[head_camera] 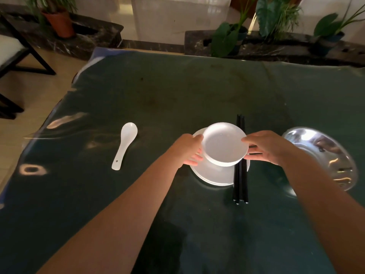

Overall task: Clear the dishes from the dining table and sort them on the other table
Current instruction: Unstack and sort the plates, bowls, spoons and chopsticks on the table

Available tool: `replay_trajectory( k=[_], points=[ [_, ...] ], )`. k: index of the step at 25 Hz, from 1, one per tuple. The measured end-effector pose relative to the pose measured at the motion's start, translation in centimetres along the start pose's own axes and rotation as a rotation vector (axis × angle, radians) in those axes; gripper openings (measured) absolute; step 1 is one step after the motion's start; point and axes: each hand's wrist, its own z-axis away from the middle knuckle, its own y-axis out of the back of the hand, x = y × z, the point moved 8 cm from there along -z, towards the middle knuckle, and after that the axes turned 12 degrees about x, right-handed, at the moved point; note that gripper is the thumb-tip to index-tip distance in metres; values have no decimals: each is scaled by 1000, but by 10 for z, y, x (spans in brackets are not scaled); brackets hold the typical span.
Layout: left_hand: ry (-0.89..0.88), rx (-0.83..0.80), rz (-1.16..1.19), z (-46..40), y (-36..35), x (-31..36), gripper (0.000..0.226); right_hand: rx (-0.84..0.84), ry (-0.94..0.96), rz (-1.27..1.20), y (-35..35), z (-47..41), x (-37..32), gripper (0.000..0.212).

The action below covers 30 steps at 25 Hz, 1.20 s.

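A small white dish (224,145) is held just above a larger white plate (211,174) on the dark green table (177,91). My left hand (188,150) grips the dish's left rim, thumb on top and fingers underneath. My right hand (268,147) grips its right rim the same way. Black chopsticks (240,180) lie beside the plate, across its right edge, partly hidden under the dish. A white ceramic spoon (124,144) lies to the left, apart from the plate.
A shiny metal plate (325,155) sits at the right, close to my right forearm. Potted plants (59,18) line a dark stone ledge beyond the table. A dark-framed chair (17,50) stands at the far left.
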Motion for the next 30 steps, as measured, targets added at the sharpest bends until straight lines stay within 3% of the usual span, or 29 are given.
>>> replay_trajectory(
  k=[2, 9, 17, 22, 27, 28, 30],
  points=[
    [54, -27, 93, -2, -6, -4, 22, -16, -1, -39, -2, 3, 0, 3],
    [-83, 121, 253, -2, 37, 3, 16, -78, 59, -167, -21, 14, -22, 10],
    [26, 400, 235, -12, 148, -32, 15, -209, 36, -173, -140, 27, -48, 8],
    [80, 427, 259, -19, 162, -61, 15, -221, 2, -126, -169, 27, -41, 17],
    [81, 414, 224, -23, 157, -69, 7, -149, 87, 1, -169, 30, -46, 26],
    [83, 400, 172, -20, 157, -66, 13, -150, 116, 27, -168, 32, -49, 26],
    [-56, 501, -233, -12, 170, -51, 26, -129, 171, 43, -154, 32, -56, 25]
  ],
)
